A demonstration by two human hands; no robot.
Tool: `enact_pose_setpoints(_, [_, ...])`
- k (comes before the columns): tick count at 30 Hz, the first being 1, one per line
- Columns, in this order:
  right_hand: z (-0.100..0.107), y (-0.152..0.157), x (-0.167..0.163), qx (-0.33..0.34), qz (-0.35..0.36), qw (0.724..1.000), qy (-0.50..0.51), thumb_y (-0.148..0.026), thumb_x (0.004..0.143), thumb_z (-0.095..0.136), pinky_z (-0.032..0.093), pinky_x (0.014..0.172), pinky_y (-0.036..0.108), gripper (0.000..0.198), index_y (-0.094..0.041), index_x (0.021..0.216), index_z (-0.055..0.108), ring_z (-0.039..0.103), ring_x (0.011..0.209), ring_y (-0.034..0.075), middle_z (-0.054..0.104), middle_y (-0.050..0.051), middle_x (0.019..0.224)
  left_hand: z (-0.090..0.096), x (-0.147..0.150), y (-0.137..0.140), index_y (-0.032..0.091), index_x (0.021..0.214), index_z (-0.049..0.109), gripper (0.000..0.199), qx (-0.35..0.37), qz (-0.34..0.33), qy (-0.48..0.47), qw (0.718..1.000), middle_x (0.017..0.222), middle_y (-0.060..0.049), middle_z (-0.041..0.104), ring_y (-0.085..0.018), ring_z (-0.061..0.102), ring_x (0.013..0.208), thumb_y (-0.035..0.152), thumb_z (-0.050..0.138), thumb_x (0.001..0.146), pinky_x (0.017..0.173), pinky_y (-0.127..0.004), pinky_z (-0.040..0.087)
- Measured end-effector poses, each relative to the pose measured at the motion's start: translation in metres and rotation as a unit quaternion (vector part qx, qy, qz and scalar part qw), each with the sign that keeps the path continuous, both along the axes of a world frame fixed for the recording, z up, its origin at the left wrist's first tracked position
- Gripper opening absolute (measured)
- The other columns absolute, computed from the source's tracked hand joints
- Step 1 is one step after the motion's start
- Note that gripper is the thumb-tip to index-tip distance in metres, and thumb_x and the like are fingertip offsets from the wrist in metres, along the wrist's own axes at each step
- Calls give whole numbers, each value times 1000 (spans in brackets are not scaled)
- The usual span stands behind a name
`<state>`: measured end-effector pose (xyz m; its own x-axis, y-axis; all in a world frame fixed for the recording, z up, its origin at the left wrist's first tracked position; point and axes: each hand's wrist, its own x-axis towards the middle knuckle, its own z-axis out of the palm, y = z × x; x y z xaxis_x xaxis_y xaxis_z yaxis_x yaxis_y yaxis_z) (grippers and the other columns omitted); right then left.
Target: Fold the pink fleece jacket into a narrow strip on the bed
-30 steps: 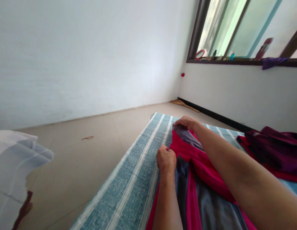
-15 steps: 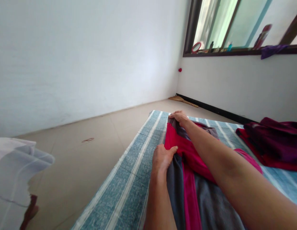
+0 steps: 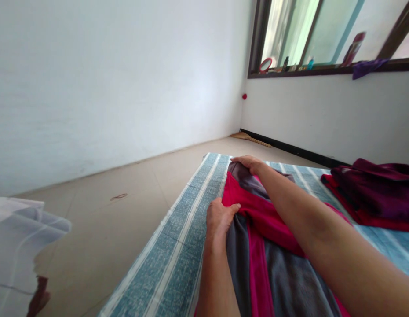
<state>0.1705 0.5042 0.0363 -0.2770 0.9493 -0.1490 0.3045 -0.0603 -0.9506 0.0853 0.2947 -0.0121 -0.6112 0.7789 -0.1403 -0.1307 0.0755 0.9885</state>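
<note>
Garment (image 3: 277,281) runs off bottom edge; its near end can't be seen. R forearm (image 3: 326,246) covers part of it. White cloth (image 3: 20,246) cut by left edge. Maroon pile (image 3: 376,198) cut at right. Sill items (image 3: 290,64) too small & blurry to ID.

Looks like a plain room in someone's home: bare white walls (image 3: 108,79), tiled floor (image 3: 125,211), a striped blue mat (image 3: 178,246) laid on it, and toiletries plus a small red mirror (image 3: 265,65) along the window sill (image 3: 323,70).
</note>
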Motion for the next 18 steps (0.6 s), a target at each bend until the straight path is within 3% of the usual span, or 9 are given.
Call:
enact_pose_setpoints(4, [-4, -2, -7, -3, 16, 999, 30, -33, 92, 57, 54, 72, 33, 26, -14, 110, 58, 62, 84, 16, 61, 6, 104, 4, -3, -2, 22, 46, 54, 35, -36, -16, 154, 987, 45, 1, 48, -21, 56, 58, 41, 73, 68, 55, -26, 37])
enact_pose_setpoints(6, [-8, -4, -8, -1, 23, 999, 41, -32, 92, 56, 54, 73, 34, 27, -15, 113, 56, 61, 87, 17, 60, 6, 108, 6, -4, -3, 23, 40, 49, 43, -67, -20, 190, 979, 41, 1, 42, -20, 54, 54, 41, 67, 74, 55, -27, 35])
enact_pose_setpoints(9, [-19, -9, -8, -2, 33, 999, 43, -32, 92, 56, 54, 74, 35, 27, -15, 114, 56, 61, 88, 17, 59, 6, 108, 9, -3, -4, 22, 40, 48, 39, -132, -33, 230, 964, 42, -1, 46, -23, 58, 60, 32, 71, 70, 58, -29, 36])
enact_pose_setpoints(13, [-29, -12, -12, 15, 37, 999, 30, -32, 92, 57, 54, 74, 35, 27, -15, 113, 57, 61, 88, 17, 60, 6, 108, 14, -1, -4, 18, 60, 62, 20, -248, -73, 320, 911, 67, -10, 66, -28, 65, 81, 31, 68, 73, 65, -31, 40])
enact_pose_setpoints(18, [-28, -16, -16, 70, 16, 997, -12, -32, 92, 57, 53, 71, 33, 24, -14, 108, 58, 61, 84, 16, 61, 5, 104, 15, -1, -4, 13, 87, 69, 22, -278, -81, 330, 898, 89, -15, 71, -28, 65, 90, 31, 65, 75, 67, -30, 42])
